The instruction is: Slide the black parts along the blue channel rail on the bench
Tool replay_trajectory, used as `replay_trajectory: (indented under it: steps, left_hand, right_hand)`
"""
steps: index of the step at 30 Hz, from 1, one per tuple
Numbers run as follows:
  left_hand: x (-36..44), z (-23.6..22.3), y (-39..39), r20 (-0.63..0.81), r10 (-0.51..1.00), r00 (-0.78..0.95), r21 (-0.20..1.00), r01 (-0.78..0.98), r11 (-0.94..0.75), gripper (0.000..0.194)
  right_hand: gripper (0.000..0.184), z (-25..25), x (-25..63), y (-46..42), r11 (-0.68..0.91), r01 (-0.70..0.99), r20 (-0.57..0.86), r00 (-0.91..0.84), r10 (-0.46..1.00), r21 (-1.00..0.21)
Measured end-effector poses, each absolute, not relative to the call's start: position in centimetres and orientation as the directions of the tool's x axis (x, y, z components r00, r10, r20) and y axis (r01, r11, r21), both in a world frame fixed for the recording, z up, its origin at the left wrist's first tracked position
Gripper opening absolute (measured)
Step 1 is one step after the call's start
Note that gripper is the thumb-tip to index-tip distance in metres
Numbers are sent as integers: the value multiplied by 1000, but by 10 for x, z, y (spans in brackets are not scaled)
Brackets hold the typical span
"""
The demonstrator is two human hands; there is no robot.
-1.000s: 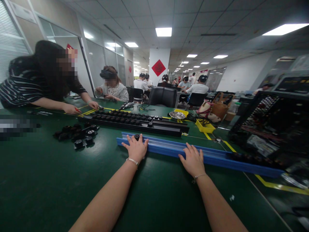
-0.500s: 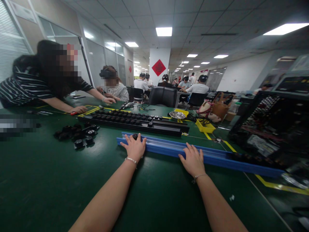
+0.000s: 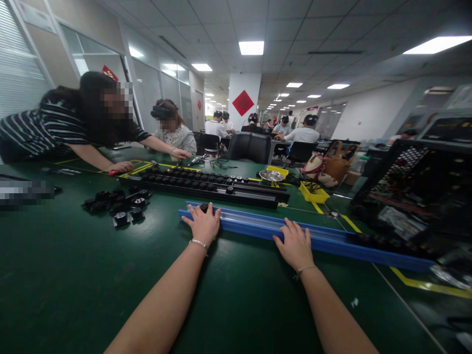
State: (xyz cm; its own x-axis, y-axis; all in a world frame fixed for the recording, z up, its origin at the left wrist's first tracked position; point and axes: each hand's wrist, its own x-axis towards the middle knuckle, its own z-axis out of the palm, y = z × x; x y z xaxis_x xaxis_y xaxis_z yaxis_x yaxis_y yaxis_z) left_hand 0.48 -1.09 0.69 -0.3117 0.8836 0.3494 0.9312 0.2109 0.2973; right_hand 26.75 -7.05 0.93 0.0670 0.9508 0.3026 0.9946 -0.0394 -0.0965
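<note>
A long blue channel-shaped rail [image 3: 250, 223] lies slantwise across the green table. Near its left end, a small black round part [image 3: 204, 207] sits in the channel. My left hand [image 3: 205, 227] has its fingers spread around this part, with the fingertips at its sides; the contact is partly hidden. Over the rail's near wall, farther right, my right hand [image 3: 295, 243] rests with fingers inside the channel and thumb on the outer side. A row of dark parts [image 3: 391, 242] stands in the rail's right portion.
Black rails [image 3: 206, 186] bearing rows of black parts lie behind. Loose black parts [image 3: 118, 201] are heaped at left. A metal bowl [image 3: 271, 175] and a yellow tray [image 3: 313, 192] stand farther back. An open computer case [image 3: 409, 196] is at right. A co-worker's hand [image 3: 121, 167] reaches in from the left.
My left hand and the black part have shifted slightly left along the rail. My right hand stays put. The co-worker at left has leaned farther over the table, one hand moving right.
</note>
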Motion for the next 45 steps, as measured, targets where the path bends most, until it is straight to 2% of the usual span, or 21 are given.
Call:
replay_trajectory:
  steps: [30,45]
  left_hand:
    - [-3,4,-6,388,853,-349,318,919,231,58]
    - [-11,15,-7,331,850,-409,356,889,288,53]
  right_hand:
    - [34,8,269,-70,-46,995,310,71,948,-86]
    - [33,7,271,-70,-36,997,330,59,942,-76]
